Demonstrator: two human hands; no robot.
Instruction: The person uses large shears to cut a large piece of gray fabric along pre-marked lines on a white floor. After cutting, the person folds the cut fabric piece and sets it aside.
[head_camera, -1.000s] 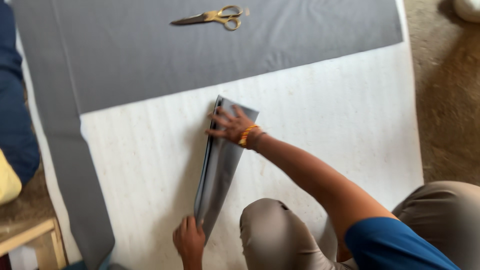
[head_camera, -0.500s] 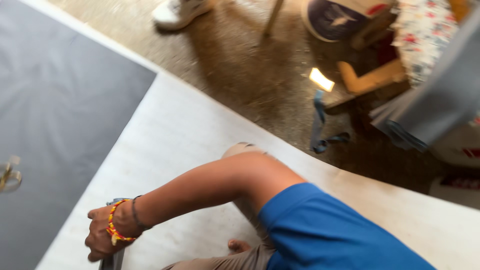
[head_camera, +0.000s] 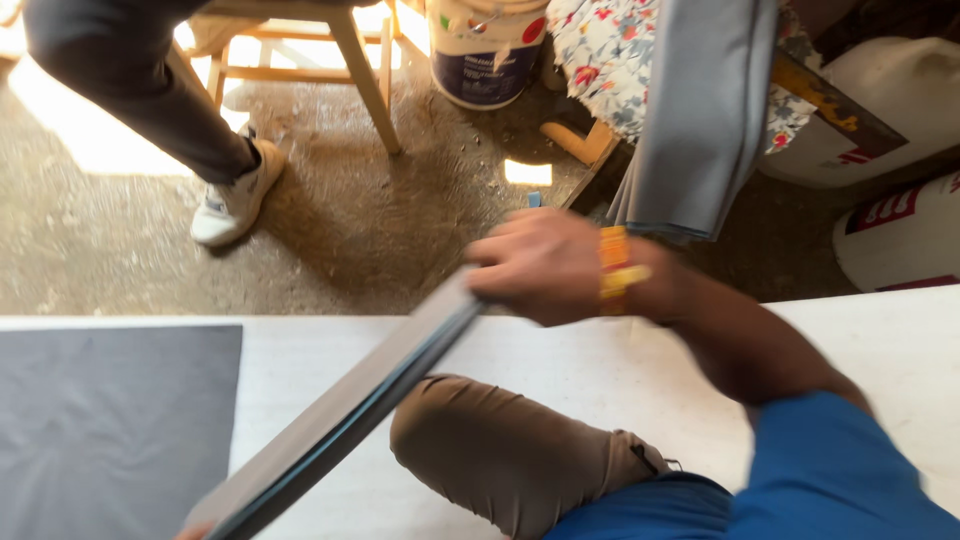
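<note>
Both hands on folded grey stack (head_camera: 350, 400) now. My right hand (head_camera: 545, 265) grips its top end, lifted off white sheet (head_camera: 600, 360) vs 1 s ago. Left hand (head_camera: 195, 530) barely visible at btm; can't tell grip.

- Daylight comes in hard from the top left, blowing out a patch of dirt floor (head_camera: 90, 130) to near white.
- Right hand (head_camera: 545, 265) and the folded grey piece (head_camera: 350, 400) it grips are smeared with motion blur.
- Top right corner sits in dim shadow.
</note>
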